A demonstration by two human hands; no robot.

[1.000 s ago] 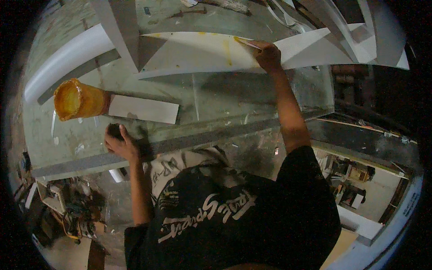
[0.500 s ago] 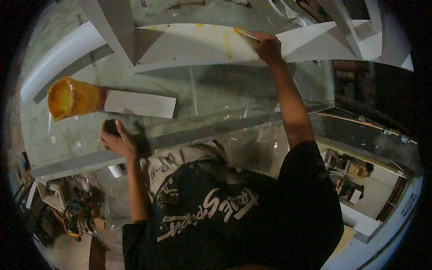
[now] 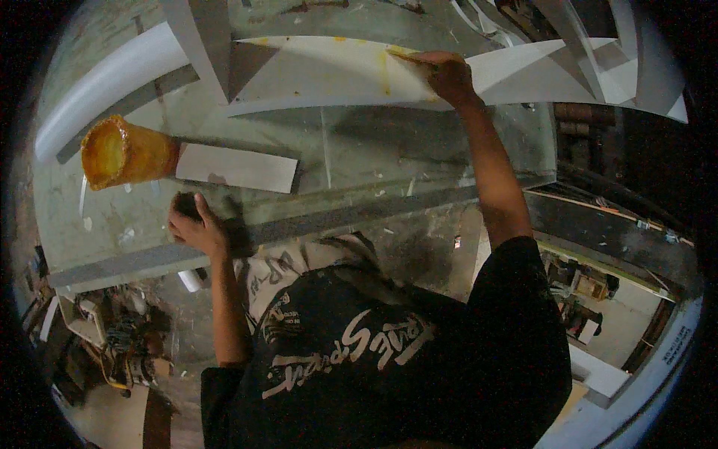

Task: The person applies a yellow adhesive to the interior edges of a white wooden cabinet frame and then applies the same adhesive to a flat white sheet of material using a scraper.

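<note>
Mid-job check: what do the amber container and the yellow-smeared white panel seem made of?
Amber container: possibly plastic with a resin-like coating; glossy, lumpy rim.
Yellow-smeared white panel: perhaps plastic or coated board; smooth, pale, even surface; core unclear.

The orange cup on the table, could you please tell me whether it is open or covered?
Open: the orange cup has no lid on, and its yellow inside shows. How full it is, I cannot tell.
</note>
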